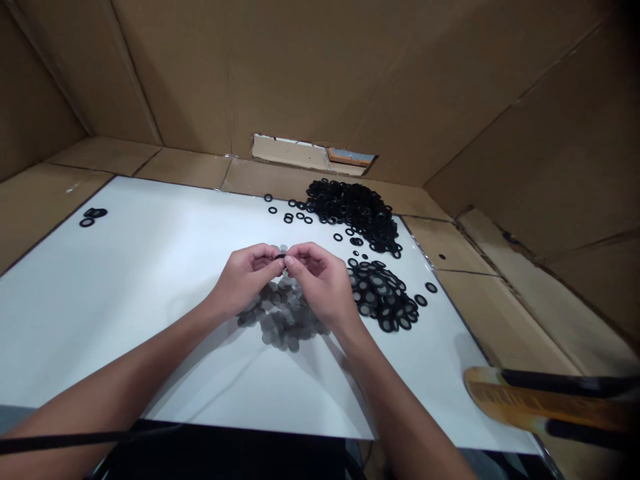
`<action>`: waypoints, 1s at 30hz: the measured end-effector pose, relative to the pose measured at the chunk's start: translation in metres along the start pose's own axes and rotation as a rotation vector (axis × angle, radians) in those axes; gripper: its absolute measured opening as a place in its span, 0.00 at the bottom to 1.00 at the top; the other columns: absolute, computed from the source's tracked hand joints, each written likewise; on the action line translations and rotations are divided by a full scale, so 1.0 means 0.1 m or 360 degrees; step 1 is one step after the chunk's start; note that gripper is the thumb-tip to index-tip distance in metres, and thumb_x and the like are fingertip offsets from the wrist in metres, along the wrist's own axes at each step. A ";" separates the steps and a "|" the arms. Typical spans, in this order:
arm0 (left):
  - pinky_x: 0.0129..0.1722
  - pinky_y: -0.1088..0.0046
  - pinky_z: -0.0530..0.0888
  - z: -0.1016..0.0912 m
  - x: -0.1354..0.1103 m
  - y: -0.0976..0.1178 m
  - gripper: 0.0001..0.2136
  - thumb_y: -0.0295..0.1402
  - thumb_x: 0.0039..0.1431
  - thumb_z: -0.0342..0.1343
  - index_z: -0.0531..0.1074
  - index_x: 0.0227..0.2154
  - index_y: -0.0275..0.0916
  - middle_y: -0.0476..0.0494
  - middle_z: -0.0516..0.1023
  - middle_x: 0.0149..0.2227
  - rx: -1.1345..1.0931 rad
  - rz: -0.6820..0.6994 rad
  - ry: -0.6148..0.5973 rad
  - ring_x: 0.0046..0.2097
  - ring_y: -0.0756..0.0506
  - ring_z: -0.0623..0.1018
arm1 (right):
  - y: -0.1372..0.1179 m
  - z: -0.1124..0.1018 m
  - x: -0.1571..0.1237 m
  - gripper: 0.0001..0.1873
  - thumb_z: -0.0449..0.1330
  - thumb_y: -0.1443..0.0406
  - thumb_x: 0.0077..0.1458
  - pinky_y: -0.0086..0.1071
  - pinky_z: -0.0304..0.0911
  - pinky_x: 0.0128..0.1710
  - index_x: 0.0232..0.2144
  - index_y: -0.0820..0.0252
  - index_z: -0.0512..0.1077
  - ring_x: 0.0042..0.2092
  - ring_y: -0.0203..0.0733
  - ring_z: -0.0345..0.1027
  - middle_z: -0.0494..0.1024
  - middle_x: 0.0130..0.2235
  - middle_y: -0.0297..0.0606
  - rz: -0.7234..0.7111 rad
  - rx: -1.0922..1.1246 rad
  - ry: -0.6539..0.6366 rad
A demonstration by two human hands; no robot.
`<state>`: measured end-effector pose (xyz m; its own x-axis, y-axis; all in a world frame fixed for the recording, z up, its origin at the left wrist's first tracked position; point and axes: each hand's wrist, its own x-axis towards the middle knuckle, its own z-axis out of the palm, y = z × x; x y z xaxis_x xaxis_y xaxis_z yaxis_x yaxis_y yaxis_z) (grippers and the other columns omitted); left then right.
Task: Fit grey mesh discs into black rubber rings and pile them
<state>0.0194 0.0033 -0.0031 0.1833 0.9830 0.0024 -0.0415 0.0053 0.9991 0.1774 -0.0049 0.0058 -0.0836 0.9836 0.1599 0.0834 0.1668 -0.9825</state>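
Observation:
My left hand [245, 275] and my right hand [323, 277] meet above the middle of the white table. Between their fingertips they pinch a small black ring [281, 257], mostly covered by the fingers. Whether a disc sits in it I cannot tell. Beneath and in front of the hands lies a heap of thin grey round discs [287, 328], partly hidden by them. Just right of my right hand is a pile of black rings with grey centres [383, 293]. Farther back, plain black rings [350, 207] form a larger heap, with several loose ones at its left.
A few black rings [87, 222] lie at the table's far left. Cardboard walls [310, 73] enclose the white tabletop [150, 267], with a slot [300, 153] at the back. An amber, black-edged object [525, 400] juts in at lower right. A dark cable [65, 441] crosses the lower left.

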 end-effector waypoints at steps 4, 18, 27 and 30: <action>0.39 0.71 0.74 0.01 -0.01 -0.02 0.11 0.41 0.56 0.63 0.75 0.31 0.37 0.46 0.77 0.31 0.0066 0.0042 -0.0015 0.35 0.48 0.77 | 0.02 -0.02 -0.01 0.09 0.63 0.60 0.56 0.30 0.65 0.33 0.31 0.60 0.74 0.31 0.37 0.70 0.76 0.29 0.34 0.0026 -0.0050 0.0015; 0.36 0.70 0.74 0.01 -0.02 -0.04 0.12 0.42 0.54 0.65 0.77 0.31 0.37 0.46 0.78 0.31 0.0042 -0.0027 -0.0036 0.33 0.47 0.77 | -0.07 0.01 -0.04 0.09 0.66 0.60 0.50 0.31 0.68 0.32 0.26 0.61 0.76 0.28 0.39 0.71 0.77 0.24 0.35 0.0124 -0.0049 0.0157; 0.37 0.71 0.74 0.01 -0.01 -0.04 0.12 0.42 0.55 0.64 0.76 0.31 0.37 0.45 0.79 0.31 0.0046 -0.0009 -0.0070 0.34 0.47 0.77 | -0.04 0.00 -0.02 0.08 0.65 0.61 0.51 0.29 0.66 0.31 0.26 0.61 0.75 0.28 0.37 0.71 0.76 0.24 0.34 0.0156 0.0022 0.0123; 0.35 0.71 0.74 0.02 -0.01 -0.04 0.13 0.43 0.55 0.64 0.76 0.32 0.37 0.45 0.78 0.31 0.0047 -0.0025 -0.0069 0.33 0.47 0.77 | -0.03 0.00 -0.02 0.08 0.64 0.61 0.51 0.29 0.66 0.30 0.27 0.61 0.74 0.28 0.38 0.71 0.77 0.25 0.35 0.0165 -0.0012 0.0142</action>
<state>0.0210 0.0021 -0.0072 0.2262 0.9740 -0.0122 -0.0094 0.0147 0.9998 0.1772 -0.0072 0.0083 0.0143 0.9977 0.0655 0.0946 0.0639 -0.9935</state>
